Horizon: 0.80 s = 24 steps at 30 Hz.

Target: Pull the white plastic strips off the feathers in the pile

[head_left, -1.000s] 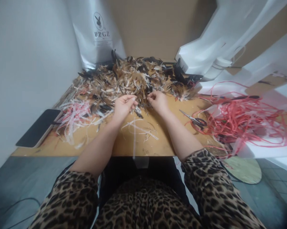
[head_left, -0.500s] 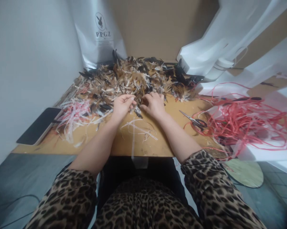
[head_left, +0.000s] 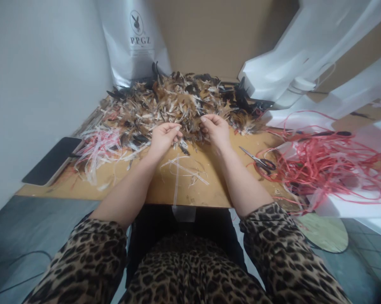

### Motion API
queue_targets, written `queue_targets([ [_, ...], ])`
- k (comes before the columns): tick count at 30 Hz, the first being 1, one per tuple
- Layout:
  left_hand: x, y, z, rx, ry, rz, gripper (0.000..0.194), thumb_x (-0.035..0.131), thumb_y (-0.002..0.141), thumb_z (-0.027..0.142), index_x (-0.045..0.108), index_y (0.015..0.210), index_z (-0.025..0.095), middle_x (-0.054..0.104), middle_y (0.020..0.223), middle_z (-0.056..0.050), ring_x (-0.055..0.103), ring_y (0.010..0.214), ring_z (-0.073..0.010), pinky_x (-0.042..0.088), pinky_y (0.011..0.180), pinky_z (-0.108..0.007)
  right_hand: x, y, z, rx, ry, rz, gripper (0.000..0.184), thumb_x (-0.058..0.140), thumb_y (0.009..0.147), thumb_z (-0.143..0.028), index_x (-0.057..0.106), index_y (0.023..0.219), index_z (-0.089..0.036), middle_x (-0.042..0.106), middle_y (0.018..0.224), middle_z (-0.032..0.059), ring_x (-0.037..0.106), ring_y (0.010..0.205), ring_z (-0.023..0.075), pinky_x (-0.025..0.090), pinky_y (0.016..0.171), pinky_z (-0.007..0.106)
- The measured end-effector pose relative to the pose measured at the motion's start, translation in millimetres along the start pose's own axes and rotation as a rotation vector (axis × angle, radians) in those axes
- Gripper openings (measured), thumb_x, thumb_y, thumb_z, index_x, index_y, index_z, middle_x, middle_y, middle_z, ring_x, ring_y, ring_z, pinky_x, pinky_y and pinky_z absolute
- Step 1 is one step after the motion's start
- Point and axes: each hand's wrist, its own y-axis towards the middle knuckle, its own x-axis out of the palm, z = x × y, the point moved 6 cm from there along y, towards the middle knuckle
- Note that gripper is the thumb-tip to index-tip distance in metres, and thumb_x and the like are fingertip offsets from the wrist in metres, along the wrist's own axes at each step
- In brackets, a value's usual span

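Observation:
A wide pile of brown, black and white feathers (head_left: 177, 99) covers the back of the table. At its front edge my left hand (head_left: 165, 137) is closed, thumb pressed to the fingertips; whatever it pinches is too small to make out. My right hand (head_left: 218, 130) is closed too, a little farther right, its thumb and forefinger together against the brown feathers. I cannot see clearly what lies between those fingers. Thin white strips (head_left: 185, 169) are spread on the wood below the hands, and a small dark feather tuft (head_left: 184, 148) lies between them.
A phone (head_left: 52, 162) lies at the left edge beside a bundle of pink and white strips (head_left: 100, 145). Scissors (head_left: 261, 162) rest to the right, near a tangle of red strips (head_left: 329, 166). A silvery printed bag (head_left: 138, 59) stands behind the pile.
My right hand has moved right and slightly away from me, its fingers going from spread over the feathers to a pinch. The left hand stays nearly in place, still pinched.

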Motion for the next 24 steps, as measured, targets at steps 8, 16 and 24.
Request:
queue_targets([
  [8, 5.0, -3.8, 4.7, 0.029, 0.046, -0.027, 0.022, 0.073, 0.072, 0.031, 0.07, 0.087, 0.015, 0.069, 0.067, -0.003, 0.051, 0.047, -0.0062, 0.038, 0.046, -0.019, 5.8, -4.3, -5.0, 0.19, 0.279, -0.027, 0.034, 0.084, 0.061, -0.036, 0.06, 0.077, -0.019, 0.061, 0.062, -0.0059, 0.056, 0.054, 0.0057, 0.041, 0.047, 0.016],
  [16, 5.6, -11.6, 15.8, 0.289, 0.296, 0.044, 0.018, 0.074, 0.071, 0.028, 0.072, 0.084, 0.016, 0.069, 0.08, -0.003, 0.054, 0.061, -0.0078, 0.045, 0.059, -0.022, 9.5, -8.9, -5.5, 0.229, 0.315, 0.015, 0.031, 0.082, 0.063, -0.032, 0.057, 0.077, -0.019, 0.064, 0.062, -0.006, 0.057, 0.051, 0.0053, 0.042, 0.043, 0.015],
  [24, 14.3, -10.7, -2.4, -0.034, 0.043, -0.026, 0.023, 0.078, 0.064, 0.022, 0.065, 0.082, 0.013, 0.067, 0.067, -0.001, 0.058, 0.056, -0.0074, 0.044, 0.056, -0.019, 13.7, -12.9, -10.3, 0.219, 0.309, -0.034, 0.031, 0.08, 0.067, -0.036, 0.056, 0.078, -0.02, 0.066, 0.067, -0.0051, 0.058, 0.054, 0.0053, 0.043, 0.046, 0.016],
])
